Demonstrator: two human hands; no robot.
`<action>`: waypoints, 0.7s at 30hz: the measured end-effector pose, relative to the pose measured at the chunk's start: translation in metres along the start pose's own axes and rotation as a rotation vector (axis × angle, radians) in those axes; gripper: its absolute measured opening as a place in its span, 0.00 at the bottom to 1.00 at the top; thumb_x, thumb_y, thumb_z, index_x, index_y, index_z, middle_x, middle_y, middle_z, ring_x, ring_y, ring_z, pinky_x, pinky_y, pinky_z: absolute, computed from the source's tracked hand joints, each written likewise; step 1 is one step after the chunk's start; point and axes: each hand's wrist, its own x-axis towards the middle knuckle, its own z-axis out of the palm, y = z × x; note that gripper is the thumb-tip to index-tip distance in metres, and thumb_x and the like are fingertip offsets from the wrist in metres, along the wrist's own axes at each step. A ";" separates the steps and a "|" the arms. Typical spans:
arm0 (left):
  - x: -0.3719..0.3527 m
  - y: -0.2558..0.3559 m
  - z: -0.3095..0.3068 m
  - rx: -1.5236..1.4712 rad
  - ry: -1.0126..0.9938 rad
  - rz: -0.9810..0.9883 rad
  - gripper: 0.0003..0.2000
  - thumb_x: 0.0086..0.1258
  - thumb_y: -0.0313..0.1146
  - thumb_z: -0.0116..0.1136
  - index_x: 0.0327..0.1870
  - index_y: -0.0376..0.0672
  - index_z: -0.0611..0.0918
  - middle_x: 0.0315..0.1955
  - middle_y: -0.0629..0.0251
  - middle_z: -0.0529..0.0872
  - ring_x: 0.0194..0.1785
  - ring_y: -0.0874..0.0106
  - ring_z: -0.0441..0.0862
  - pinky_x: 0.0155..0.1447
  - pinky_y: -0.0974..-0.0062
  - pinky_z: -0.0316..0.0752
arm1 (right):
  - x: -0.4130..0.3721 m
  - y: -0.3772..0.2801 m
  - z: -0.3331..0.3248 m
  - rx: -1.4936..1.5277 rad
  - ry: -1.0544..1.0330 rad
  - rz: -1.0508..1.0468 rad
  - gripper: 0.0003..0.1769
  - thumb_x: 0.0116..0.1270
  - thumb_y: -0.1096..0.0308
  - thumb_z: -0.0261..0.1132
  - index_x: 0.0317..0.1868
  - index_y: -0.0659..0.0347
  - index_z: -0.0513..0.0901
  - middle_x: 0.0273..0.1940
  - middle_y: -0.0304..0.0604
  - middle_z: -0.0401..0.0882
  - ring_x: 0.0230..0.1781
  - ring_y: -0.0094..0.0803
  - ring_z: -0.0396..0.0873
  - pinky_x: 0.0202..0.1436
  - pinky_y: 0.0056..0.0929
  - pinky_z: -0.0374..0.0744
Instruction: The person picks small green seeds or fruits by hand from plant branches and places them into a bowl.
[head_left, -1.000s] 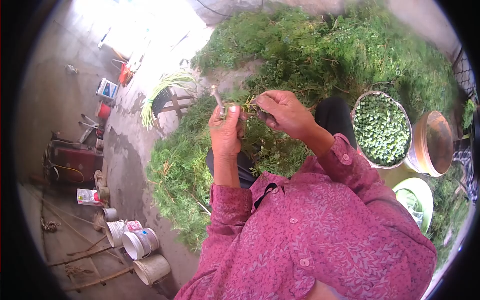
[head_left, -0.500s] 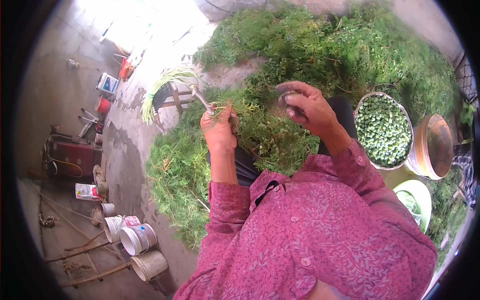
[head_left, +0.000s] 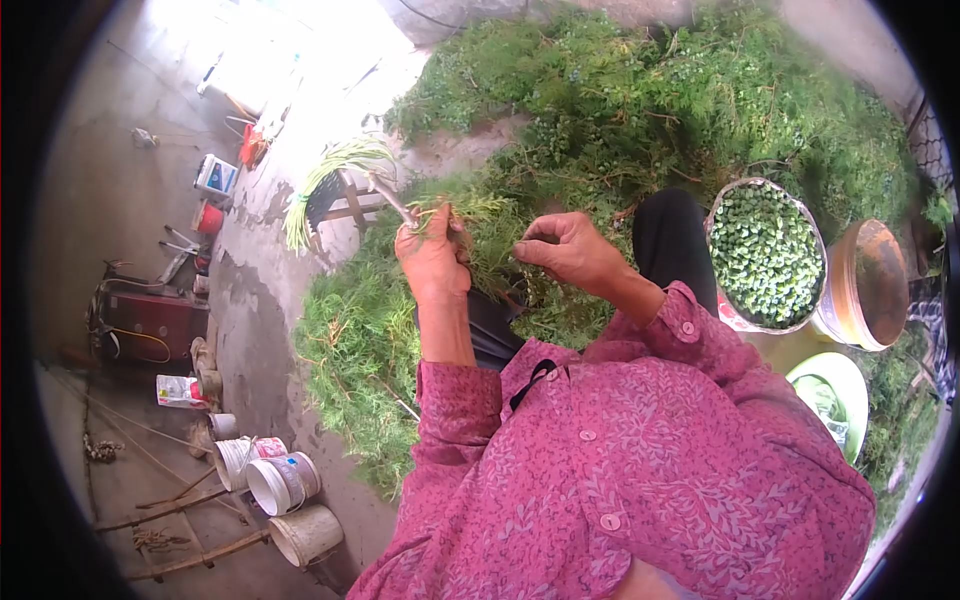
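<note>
My left hand (head_left: 432, 262) grips a leafy green branch (head_left: 470, 215) by its woody stem (head_left: 392, 200), which sticks out up and to the left. My right hand (head_left: 568, 250) is beside it, fingers pinched on a sprig of the same branch. Both hands are over my lap, above a heap of cut green foliage (head_left: 620, 110) that covers the ground ahead. A basin (head_left: 722, 305) filled with small green picked bits (head_left: 765, 255) stands to the right of my right arm.
A brown round pan (head_left: 870, 285) and a green bowl (head_left: 835, 395) sit at the right. A small stool (head_left: 340, 200) draped with long green stalks stands on the concrete floor at left. Buckets (head_left: 280, 485), sticks and a red machine (head_left: 145, 320) lie further left.
My right hand had lifted away to the right of the branch and has come back down to it, pinching a sprig. The left hand has kept hold of the branch, shifting slightly.
</note>
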 end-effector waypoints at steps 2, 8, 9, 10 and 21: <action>0.004 -0.002 -0.002 -0.046 0.059 -0.006 0.08 0.60 0.28 0.59 0.33 0.42 0.71 0.16 0.68 0.74 0.12 0.80 0.65 0.13 0.84 0.55 | -0.005 -0.002 0.003 -0.026 0.025 -0.002 0.08 0.57 0.65 0.64 0.30 0.62 0.78 0.17 0.28 0.69 0.15 0.13 0.63 0.17 0.15 0.61; 0.017 -0.007 0.002 -0.135 0.214 -0.040 0.07 0.62 0.34 0.57 0.31 0.43 0.73 0.18 0.69 0.75 0.16 0.80 0.68 0.15 0.83 0.58 | -0.027 -0.026 0.018 0.028 -0.129 -0.350 0.06 0.56 0.69 0.61 0.27 0.63 0.79 0.21 0.28 0.72 0.22 0.13 0.67 0.23 0.15 0.65; 0.022 -0.008 -0.005 -0.137 0.214 -0.040 0.07 0.62 0.34 0.57 0.31 0.43 0.73 0.18 0.69 0.75 0.16 0.80 0.68 0.15 0.83 0.58 | -0.030 -0.033 0.014 0.026 -0.130 -0.349 0.06 0.56 0.69 0.61 0.27 0.63 0.79 0.21 0.28 0.72 0.22 0.13 0.67 0.23 0.15 0.65; 0.027 -0.009 -0.014 -0.217 0.208 -0.062 0.08 0.62 0.36 0.57 0.31 0.43 0.74 0.18 0.69 0.75 0.18 0.79 0.69 0.17 0.83 0.59 | -0.037 -0.046 0.006 0.010 -0.066 -0.401 0.05 0.57 0.70 0.61 0.28 0.63 0.79 0.22 0.29 0.72 0.23 0.13 0.67 0.23 0.15 0.65; 0.038 -0.012 -0.056 -0.361 0.141 -0.136 0.12 0.64 0.46 0.54 0.31 0.47 0.75 0.22 0.74 0.74 0.26 0.79 0.71 0.29 0.79 0.68 | -0.133 0.020 -0.243 -1.114 1.179 -0.082 0.13 0.51 0.61 0.64 0.29 0.63 0.80 0.27 0.45 0.80 0.27 0.33 0.78 0.34 0.29 0.75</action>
